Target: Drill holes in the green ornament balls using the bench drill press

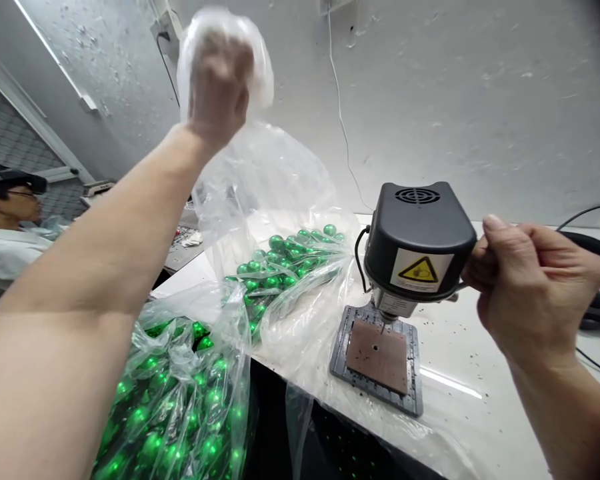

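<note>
My left hand [220, 87] is raised high, its fingers closed round the gathered edge of a clear plastic bag [280, 167]. The bag hangs down to the table, with shiny green balls [275, 267] lying in it. On the right, my right hand [535, 280] is closed at the side of a small black bench drill [420, 227], gripping its lever, which is mostly hidden by the fingers. Below the drill's chuck, a brown board [380, 357] with a small hole lies on the dark metal base [413, 400].
A second clear bag [180, 393] full of green balls stands at the front left, below the table edge. Dark crumbs are scattered over the white table [470, 360]. A person [10, 227] in a cap is at the far left. A white cable [340, 100] runs down the wall.
</note>
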The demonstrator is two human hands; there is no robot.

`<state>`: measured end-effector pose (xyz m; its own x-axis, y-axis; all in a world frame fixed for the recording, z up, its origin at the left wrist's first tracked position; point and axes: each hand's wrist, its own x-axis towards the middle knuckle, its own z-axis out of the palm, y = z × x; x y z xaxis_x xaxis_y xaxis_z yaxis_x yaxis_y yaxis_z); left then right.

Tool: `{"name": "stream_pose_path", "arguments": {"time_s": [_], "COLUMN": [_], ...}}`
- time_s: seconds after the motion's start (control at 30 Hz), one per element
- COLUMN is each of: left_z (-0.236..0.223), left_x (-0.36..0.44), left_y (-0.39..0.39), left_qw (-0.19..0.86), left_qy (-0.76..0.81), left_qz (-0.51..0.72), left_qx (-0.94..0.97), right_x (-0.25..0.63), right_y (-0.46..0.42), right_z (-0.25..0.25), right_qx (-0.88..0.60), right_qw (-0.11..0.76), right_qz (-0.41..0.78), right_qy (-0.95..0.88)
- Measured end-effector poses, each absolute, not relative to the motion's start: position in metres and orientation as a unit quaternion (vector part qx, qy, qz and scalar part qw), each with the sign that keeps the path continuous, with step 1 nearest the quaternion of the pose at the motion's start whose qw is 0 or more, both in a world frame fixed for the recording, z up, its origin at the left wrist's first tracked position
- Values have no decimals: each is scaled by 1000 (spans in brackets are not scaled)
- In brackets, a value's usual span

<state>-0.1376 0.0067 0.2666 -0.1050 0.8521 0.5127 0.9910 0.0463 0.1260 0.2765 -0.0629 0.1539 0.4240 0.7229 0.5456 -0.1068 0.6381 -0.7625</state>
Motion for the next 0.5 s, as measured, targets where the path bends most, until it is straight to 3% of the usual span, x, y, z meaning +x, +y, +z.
{"name": "stream_pose_path", "arguments": {"time_s": [0.23,0.37,0.5], "left_z": [258,207,147], "left_x": [-180,-222,-231], "left_y": [26,-4,-34], "left_qw": [106,37,39], "left_qy": [-708,-713,-754], "left_qz": [-27,57,70], "left_qx": [-698,-698,-652], "right_x": [277,276,276], "right_y": [-66,-65,-65], "right_z": [153,152,152], "right_qx": [-343,-342,-345], "right_qw": [766,774,772], "right_qz": [269,247,245], "right_qy": [-473,-473,-475]}}
